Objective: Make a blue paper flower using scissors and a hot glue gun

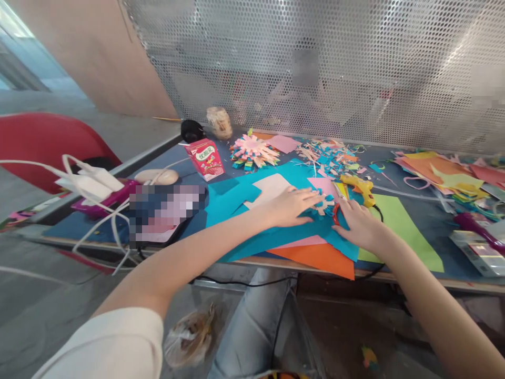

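My left hand (pixel 294 206) lies palm down over the blue paper (pixel 231 205), its fingers stretched out to the right. Just beyond its fingertips is a small pink paper piece with a fringed edge (pixel 326 204). My right hand (pixel 361 223) rests at a pair of scissors with red handles (pixel 335 213), thumb spread away from the fingers. Its fingers touch or cover part of the scissors; I cannot see a grip on them. A pale pink sheet (pixel 272 188) sits under and behind my left wrist.
Behind stand a layered fringed paper flower (pixel 254 151), paper scraps (pixel 331 158), a jar (pixel 219 122) and a red drink carton (pixel 205 159). A yellow glue gun (pixel 360 189) lies beyond my right hand. At left are a tablet (pixel 169 213) and white cables (pixel 114 221).
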Demonstrator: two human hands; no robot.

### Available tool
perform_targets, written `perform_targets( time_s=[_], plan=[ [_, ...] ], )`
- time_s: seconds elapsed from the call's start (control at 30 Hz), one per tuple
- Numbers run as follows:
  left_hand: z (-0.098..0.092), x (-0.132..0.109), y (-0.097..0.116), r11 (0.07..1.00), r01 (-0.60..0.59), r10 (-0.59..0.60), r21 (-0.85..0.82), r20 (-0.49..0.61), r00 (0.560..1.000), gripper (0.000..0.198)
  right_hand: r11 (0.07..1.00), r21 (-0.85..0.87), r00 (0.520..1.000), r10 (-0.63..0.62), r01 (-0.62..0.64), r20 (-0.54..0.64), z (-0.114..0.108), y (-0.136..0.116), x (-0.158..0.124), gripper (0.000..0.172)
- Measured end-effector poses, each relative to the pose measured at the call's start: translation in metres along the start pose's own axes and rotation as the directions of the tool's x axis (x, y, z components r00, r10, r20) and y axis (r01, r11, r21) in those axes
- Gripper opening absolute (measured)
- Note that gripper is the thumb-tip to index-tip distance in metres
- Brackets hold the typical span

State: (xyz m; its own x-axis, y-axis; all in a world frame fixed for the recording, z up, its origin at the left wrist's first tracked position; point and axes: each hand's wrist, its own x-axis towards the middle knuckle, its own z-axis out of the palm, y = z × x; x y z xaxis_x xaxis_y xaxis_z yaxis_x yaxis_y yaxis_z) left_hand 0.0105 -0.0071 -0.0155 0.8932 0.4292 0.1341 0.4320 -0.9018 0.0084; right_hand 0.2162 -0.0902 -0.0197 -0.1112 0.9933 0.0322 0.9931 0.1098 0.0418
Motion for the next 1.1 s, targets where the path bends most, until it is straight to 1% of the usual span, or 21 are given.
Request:
perform_targets(
  time_s=[0.07,0.1,0.2,0.27,0.3,0.4,0.47,0.5,0.57,0.6,0.63,0.7,0.77,0.83,0.87,0.93,0.97,1.0,1.03,1.07,1.1],
  plan=[
    [0.006,0.011,0.005,0.995,-0.095,0.096,0.028,-0.015,0.995,0.056,1.0,0.015,1.0,-0.009,0.009,0.009,-0.002,0.001,-0.002,0.069],
    [0.01,0.015,0.006,0.991,-0.124,0.125,0.047,-0.019,0.992,0.054,0.999,0.034,1.0,-0.024,0.024,-0.009,-0.005,0.002,-0.003,0.069],
    [0.022,0.019,0.002,0.977,-0.182,0.185,0.109,-0.023,0.982,0.04,0.992,0.116,0.99,-0.036,0.052,-0.134,-0.013,0.011,-0.003,0.061],
    [0.03,0.016,-0.003,0.965,-0.218,0.229,0.143,-0.069,0.971,0.031,0.986,0.164,0.983,-0.011,0.042,-0.183,-0.015,0.019,-0.004,0.054],
    [0.033,0.013,-0.006,0.959,-0.238,0.255,0.156,-0.104,0.961,0.028,0.984,0.175,0.985,-0.007,0.038,-0.172,-0.014,0.022,-0.004,0.052],
    [0.036,-0.002,-0.015,0.938,-0.288,0.324,0.191,-0.199,0.925,0.027,0.991,0.128,0.998,-0.042,0.047,-0.046,-0.005,0.022,-0.004,0.046],
    [0.032,-0.013,-0.02,0.936,-0.282,0.33,0.21,-0.25,0.91,0.028,0.999,0.037,0.999,-0.038,0.038,0.005,0.0,0.016,-0.001,0.042],
    [0.027,-0.017,-0.022,0.945,-0.253,0.305,0.209,-0.275,0.912,0.029,1.0,0.0,1.0,-0.031,0.031,0.004,0.001,0.011,0.001,0.04],
    [0.018,-0.022,-0.025,0.969,-0.163,0.217,0.186,-0.321,0.922,0.03,0.999,-0.029,0.999,-0.018,0.017,-0.036,0.0,0.002,0.009,0.04],
    [0.014,-0.022,-0.026,0.976,-0.136,0.186,0.171,-0.326,0.927,0.03,1.0,-0.023,0.999,-0.017,0.016,-0.049,-0.001,-0.002,0.014,0.042],
    [0.012,-0.021,-0.026,0.978,-0.133,0.179,0.161,-0.316,0.932,0.031,1.0,-0.01,0.999,-0.015,0.014,-0.049,-0.002,-0.005,0.021,0.044],
    [0.013,-0.015,-0.026,0.968,-0.197,0.232,0.156,-0.258,0.938,0.035,0.999,0.036,1.0,-0.002,0.003,-0.013,-0.003,-0.008,0.035,0.044],
    [0.02,-0.009,-0.025,0.948,-0.282,0.306,0.145,-0.186,0.934,0.033,0.991,0.13,0.999,0.024,-0.028,0.035,-0.003,-0.009,0.049,0.035],
    [0.029,-0.006,-0.023,0.943,-0.317,0.331,0.105,-0.169,0.928,0.03,0.972,0.227,0.997,0.048,-0.06,0.058,-0.003,-0.009,0.06,0.026],
    [0.033,-0.007,-0.022,0.944,-0.323,0.329,0.066,-0.179,0.927,0.029,0.957,0.282,0.997,0.054,-0.067,0.053,-0.004,-0.008,0.064,0.025],
    [0.035,-0.009,-0.022,0.95,-0.306,0.285,-0.057,-0.24,0.928,0.031,0.907,0.419,0.999,0.052,-0.049,0.005,-0.007,-0.007,0.069,0.027],
    [0.034,-0.011,-0.023,0.952,-0.272,0.223,-0.138,-0.291,0.93,0.034,0.866,0.5,0.998,0.045,-0.022,-0.035,-0.01,-0.007,0.07,0.027],
    [0.031,-0.013,-0.025,0.949,-0.216,0.126,-0.229,-0.351,0.928,0.038,0.812,0.584,0.996,0.036,0.018,-0.079,-0.014,-0.007,0.072,0.028],
    [0.027,-0.014,-0.027,0.933,-0.142,-0.006,-0.33,-0.41,0.912,0.043,0.75,0.658,0.992,0.017,0.07,-0.125,-0.018,-0.008,0.073,0.028],
    [0.023,-0.014,-0.03,0.896,-0.063,-0.162,-0.44,-0.456,0.875,0.049,0.692,0.711,0.986,-0.016,0.13,-0.165,-0.023,-0.009,0.074,0.027],
    [0.018,-0.014,-0.033,0.831,0.003,-0.316,-0.557,-0.468,0.826,0.056,0.637,0.747,0.978,-0.061,0.191,-0.199,-0.028,-0.012,0.075,0.027]
  ],
)
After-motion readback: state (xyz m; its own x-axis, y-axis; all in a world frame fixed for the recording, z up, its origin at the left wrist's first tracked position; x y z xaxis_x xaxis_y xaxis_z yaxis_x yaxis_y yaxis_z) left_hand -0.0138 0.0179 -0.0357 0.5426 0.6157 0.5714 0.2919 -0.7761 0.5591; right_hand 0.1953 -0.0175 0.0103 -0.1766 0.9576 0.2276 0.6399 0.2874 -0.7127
